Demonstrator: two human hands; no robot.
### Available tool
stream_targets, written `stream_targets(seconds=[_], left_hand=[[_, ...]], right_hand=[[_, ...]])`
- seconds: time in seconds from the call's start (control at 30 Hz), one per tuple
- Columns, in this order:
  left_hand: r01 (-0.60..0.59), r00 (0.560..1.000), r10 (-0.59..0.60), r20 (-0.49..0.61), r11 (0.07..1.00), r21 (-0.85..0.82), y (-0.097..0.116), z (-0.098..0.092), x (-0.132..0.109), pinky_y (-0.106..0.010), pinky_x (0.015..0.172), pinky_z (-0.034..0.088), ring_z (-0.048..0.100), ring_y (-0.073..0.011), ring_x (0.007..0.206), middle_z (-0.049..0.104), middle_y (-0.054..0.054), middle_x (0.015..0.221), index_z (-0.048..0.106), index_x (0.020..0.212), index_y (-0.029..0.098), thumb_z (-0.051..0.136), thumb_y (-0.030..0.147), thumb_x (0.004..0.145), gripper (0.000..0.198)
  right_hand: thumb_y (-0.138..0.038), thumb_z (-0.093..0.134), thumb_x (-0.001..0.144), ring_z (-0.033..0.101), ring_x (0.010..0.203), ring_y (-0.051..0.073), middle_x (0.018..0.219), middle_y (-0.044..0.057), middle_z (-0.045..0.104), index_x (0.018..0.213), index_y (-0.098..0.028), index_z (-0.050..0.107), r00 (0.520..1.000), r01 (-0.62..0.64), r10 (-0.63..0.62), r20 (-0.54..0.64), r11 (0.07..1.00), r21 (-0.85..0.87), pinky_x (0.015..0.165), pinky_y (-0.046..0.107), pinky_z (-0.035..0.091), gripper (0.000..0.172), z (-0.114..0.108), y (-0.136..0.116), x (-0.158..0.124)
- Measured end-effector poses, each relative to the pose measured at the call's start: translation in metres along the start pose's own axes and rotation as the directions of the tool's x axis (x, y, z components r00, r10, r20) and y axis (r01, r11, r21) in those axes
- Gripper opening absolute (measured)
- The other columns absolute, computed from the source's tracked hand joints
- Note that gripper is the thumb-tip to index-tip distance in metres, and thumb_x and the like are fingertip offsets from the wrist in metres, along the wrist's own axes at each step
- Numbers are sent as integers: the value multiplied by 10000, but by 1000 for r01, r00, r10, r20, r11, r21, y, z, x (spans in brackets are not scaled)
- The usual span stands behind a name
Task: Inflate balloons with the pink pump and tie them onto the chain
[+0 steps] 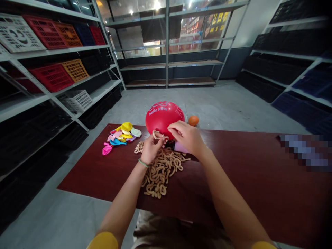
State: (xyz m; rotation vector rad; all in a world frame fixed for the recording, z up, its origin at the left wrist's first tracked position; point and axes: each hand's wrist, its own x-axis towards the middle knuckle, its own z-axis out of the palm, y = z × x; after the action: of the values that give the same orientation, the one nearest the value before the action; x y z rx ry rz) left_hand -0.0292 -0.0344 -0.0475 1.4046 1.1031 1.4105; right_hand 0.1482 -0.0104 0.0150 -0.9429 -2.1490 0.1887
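A round red balloon with "hello kitty" printed on it stands beyond my hands. My left hand is closed on a beige cord piece just in front of the balloon. My right hand is at the balloon's right front, its fingers pressed together; what they hold, if anything, is too small to make out. Below my hands, a loose pile of curled beige cords lies on the dark red table. Partly behind my right hand is a light purple object.
Several uninflated coloured balloons lie at the table's left. An orange round object is near the far edge. A blurred patch is at the right. Shelves with crates stand beyond the table.
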Motion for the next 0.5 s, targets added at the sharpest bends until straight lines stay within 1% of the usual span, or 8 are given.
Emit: stream_targets(seconds=[0.07,0.13,0.23,0.33,0.43,0.5], left_hand=[[-35,999,33,21,997,65,-3,-1,0,-233,549,494,600,-114,557,653,-9,727,577,889,176,640,396,841,234],[-68,998,65,24,990,120,-5,-2,0,-238,552,497,605,-121,563,654,-6,734,576,913,184,621,389,851,220],[-115,993,113,23,962,249,-5,-4,-1,-230,575,482,601,-120,586,642,7,715,583,902,187,593,350,866,168],[-165,985,169,23,907,388,-3,-6,-1,-210,598,445,574,-109,617,621,19,699,592,855,184,582,281,858,97],[-209,975,222,30,853,479,-1,-7,-2,-199,608,422,550,-102,639,622,23,728,594,836,184,610,239,820,59],[-221,972,229,49,827,517,0,-8,-3,-196,608,416,545,-102,639,620,26,729,592,835,186,625,230,802,64]], right_hand=[[-281,458,977,566,884,154,953,24,634,958,-244,650,994,76,-71,83,995,-60,723,285,386,196,5,1,0],[-275,480,969,555,917,165,976,25,630,944,-253,661,984,132,-115,138,984,-123,719,293,378,184,10,2,0],[-275,473,974,540,907,170,978,30,622,965,-249,656,974,182,-150,171,966,-185,720,301,371,185,15,3,-1],[-265,448,982,530,888,169,954,33,610,959,-230,637,966,213,-171,196,951,-223,717,301,362,194,15,3,-2],[-245,456,974,526,878,167,935,31,602,915,-212,616,961,222,-173,217,949,-225,714,297,357,174,15,2,-2],[-225,475,960,526,891,167,948,32,603,913,-206,609,957,225,-176,232,952,-206,725,294,360,143,14,2,-1]])
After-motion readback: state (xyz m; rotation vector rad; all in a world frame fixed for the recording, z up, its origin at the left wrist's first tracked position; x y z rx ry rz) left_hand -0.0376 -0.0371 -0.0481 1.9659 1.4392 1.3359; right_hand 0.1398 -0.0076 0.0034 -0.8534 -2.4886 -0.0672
